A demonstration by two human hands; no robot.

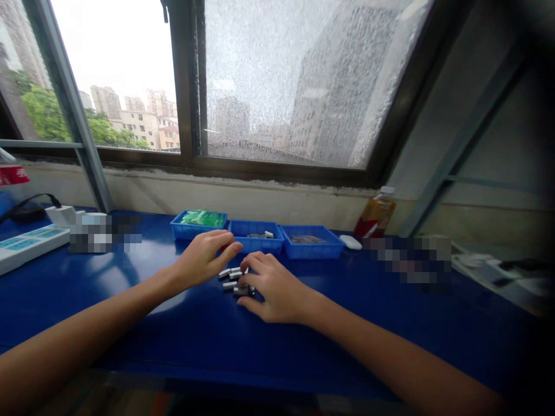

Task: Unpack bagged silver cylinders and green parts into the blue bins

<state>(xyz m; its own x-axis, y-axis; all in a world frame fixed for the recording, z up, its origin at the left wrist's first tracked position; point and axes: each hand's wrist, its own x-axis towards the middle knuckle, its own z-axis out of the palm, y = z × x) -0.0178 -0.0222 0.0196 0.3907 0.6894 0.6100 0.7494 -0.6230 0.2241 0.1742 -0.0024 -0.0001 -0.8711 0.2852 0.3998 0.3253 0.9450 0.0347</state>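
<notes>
Several small silvery metal blocks [229, 285] lie in a loose group on the blue tabletop [173, 341]. My right hand [277, 292] reaches over the right side of this group, thumb and fingers apart, with its fingertips around some blocks and partly hiding them. Whether it touches them I cannot tell. Just behind the group, to the left, my left hand [206, 257] hovers with thumb and bent fingers apart and nothing visible in it. A blue bin [255, 227] holding more small metal pieces stands beyond both hands.
Left of that bin is a blue bin [184, 234] of green packets; to its right, a blue bin [312, 251] of thin pieces. A white mouse-shaped object [350, 242] and an orange-brown bottle [376, 214] stand farther right. A power strip [30, 247] lies at left.
</notes>
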